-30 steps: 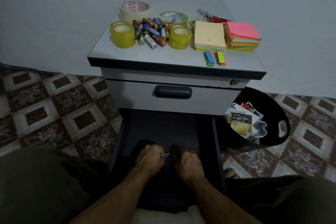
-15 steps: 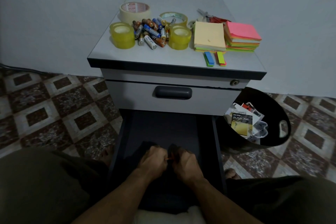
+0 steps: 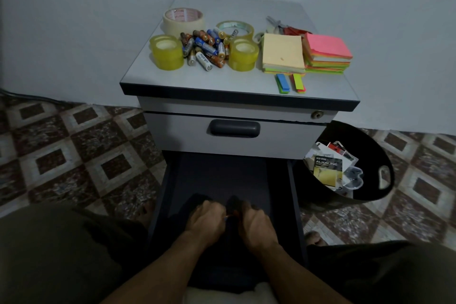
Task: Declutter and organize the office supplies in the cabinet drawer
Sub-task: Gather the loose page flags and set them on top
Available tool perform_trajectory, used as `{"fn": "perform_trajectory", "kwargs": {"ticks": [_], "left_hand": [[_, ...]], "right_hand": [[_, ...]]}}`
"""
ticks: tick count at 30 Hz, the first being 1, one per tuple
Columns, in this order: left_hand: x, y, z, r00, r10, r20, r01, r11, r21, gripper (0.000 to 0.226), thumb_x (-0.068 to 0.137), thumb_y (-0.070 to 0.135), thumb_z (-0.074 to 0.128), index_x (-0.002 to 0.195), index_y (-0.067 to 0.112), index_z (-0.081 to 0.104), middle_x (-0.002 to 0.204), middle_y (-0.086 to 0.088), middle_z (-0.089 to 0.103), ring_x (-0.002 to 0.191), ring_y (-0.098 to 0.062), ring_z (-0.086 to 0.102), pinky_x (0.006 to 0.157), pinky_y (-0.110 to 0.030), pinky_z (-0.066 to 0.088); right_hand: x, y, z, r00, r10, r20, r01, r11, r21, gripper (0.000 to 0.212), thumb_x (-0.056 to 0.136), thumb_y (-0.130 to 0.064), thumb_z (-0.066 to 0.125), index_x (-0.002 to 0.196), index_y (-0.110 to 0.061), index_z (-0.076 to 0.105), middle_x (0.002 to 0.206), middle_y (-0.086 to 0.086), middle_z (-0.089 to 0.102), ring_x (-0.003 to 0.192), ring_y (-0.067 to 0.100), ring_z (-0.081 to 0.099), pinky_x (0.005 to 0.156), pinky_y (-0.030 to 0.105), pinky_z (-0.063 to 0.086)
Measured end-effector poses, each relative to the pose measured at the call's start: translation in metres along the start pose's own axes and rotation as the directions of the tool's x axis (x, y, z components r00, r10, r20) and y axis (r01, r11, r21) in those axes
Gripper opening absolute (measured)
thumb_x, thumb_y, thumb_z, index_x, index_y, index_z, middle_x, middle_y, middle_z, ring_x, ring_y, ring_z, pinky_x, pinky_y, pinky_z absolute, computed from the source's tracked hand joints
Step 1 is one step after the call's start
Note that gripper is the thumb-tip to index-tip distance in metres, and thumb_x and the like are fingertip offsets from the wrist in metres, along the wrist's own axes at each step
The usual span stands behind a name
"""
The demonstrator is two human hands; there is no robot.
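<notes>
The lower drawer [image 3: 222,175] of the grey cabinet stands pulled out, dark inside. My left hand [image 3: 206,219] and my right hand [image 3: 255,223] sit close together over its front part, fingers curled. Between them they pinch a small orange-tipped item [image 3: 230,215], and its shape is lost in the dark. On the cabinet top [image 3: 222,84] lie a pile of batteries [image 3: 204,48], a masking tape roll [image 3: 183,20], yellow tape rolls [image 3: 167,55], a yellow sticky note pad [image 3: 282,53], a pink-topped pad stack [image 3: 327,53], page flags [image 3: 282,82] and scissors [image 3: 283,28].
The upper drawer with its dark handle [image 3: 234,128] is closed. A black bin [image 3: 382,173] holding battery packaging leans at the cabinet's right side. Patterned floor tiles spread left and right. My knees frame the drawer at the bottom corners.
My two hands have drawn closer together, so less of the orange-tipped item shows between them. Nothing on the cabinet top has moved.
</notes>
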State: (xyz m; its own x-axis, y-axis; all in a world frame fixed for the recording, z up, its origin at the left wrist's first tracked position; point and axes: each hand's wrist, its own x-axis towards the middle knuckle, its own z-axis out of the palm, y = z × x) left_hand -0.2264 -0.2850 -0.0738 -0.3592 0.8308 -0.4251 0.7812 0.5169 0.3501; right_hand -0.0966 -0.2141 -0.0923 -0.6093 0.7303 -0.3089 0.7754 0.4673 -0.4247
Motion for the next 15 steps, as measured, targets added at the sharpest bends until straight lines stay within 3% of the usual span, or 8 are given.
{"fn": "perform_trajectory", "kwargs": {"ticks": [5, 8, 11, 15], "left_hand": [[-0.001, -0.003, -0.003, 0.999, -0.019, -0.031, 0.02, 1.0, 0.017, 0.022, 0.092, 0.016, 0.052, 0.096, 0.013, 0.073, 0.102, -0.009, 0.069, 0.092, -0.027, 0.067, 0.075, -0.035, 0.056], [-0.005, -0.003, -0.005, 0.995, -0.069, -0.071, 0.065, 0.996, -0.062, 0.019, 0.092, 0.016, 0.055, 0.088, 0.019, 0.073, 0.094, -0.003, 0.07, 0.084, -0.019, 0.066, 0.073, -0.034, 0.058], [-0.006, -0.004, -0.008, 0.976, -0.164, -0.141, 0.129, 0.965, -0.228, 0.015, 0.088, 0.017, 0.063, 0.08, 0.023, 0.075, 0.084, 0.005, 0.072, 0.076, -0.013, 0.067, 0.07, -0.028, 0.058], [-0.008, 0.0, -0.027, 0.962, -0.252, -0.109, 0.168, 0.854, -0.492, 0.015, 0.078, 0.016, 0.073, 0.068, 0.026, 0.076, 0.073, 0.011, 0.072, 0.072, -0.009, 0.068, 0.061, -0.017, 0.049]], "right_hand": [[-0.004, -0.004, -0.003, 0.998, -0.042, 0.036, 0.045, 0.996, -0.081, 0.036, 0.094, -0.034, 0.044, 0.13, -0.036, 0.048, 0.121, 0.006, 0.063, 0.104, 0.03, 0.064, 0.086, 0.036, 0.054], [-0.006, -0.003, -0.004, 1.0, 0.028, 0.006, -0.028, 0.996, 0.089, 0.033, 0.09, -0.045, 0.042, 0.118, -0.032, 0.052, 0.104, 0.007, 0.068, 0.093, 0.03, 0.067, 0.077, 0.034, 0.055], [-0.004, -0.004, -0.01, 0.984, 0.171, -0.042, -0.155, 0.953, 0.261, 0.034, 0.093, -0.051, 0.052, 0.101, -0.02, 0.062, 0.088, 0.007, 0.071, 0.082, 0.025, 0.07, 0.071, 0.031, 0.056], [-0.004, -0.012, -0.029, 0.975, 0.213, -0.067, -0.166, 0.891, 0.422, 0.023, 0.083, -0.036, 0.074, 0.072, -0.022, 0.059, 0.075, -0.001, 0.067, 0.068, 0.014, 0.066, 0.06, 0.026, 0.053]]}}
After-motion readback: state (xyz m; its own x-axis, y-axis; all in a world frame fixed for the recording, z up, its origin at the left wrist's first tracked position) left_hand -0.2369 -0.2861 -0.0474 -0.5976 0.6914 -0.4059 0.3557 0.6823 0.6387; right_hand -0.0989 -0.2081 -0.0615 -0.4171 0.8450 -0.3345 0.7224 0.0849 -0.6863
